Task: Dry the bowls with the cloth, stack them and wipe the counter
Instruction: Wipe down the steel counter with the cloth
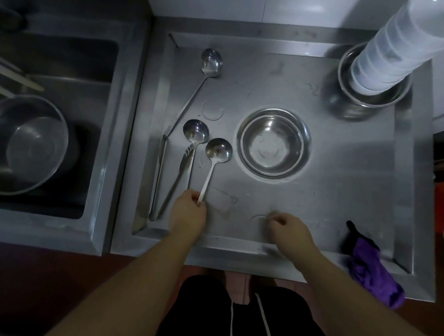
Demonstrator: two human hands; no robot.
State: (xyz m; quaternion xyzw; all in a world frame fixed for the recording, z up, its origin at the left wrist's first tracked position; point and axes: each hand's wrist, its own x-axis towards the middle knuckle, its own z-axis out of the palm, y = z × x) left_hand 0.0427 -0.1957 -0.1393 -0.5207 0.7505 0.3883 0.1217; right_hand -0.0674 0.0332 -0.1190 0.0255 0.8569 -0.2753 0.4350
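Observation:
A steel bowl stands upright in the middle of the steel counter. At the back right, more steel bowls are nested, with a tall stack of translucent plastic bowls leaning out of them. The purple cloth hangs over the counter's front right edge. My left hand pinches the handle end of a round steel spoon. My right hand rests near the front edge with its fingers curled and nothing in it, well left of the cloth.
A long ladle, a second round spoon, a fork and tongs lie along the counter's left side. Water marks spot the surface. The sink at left holds a large steel basin.

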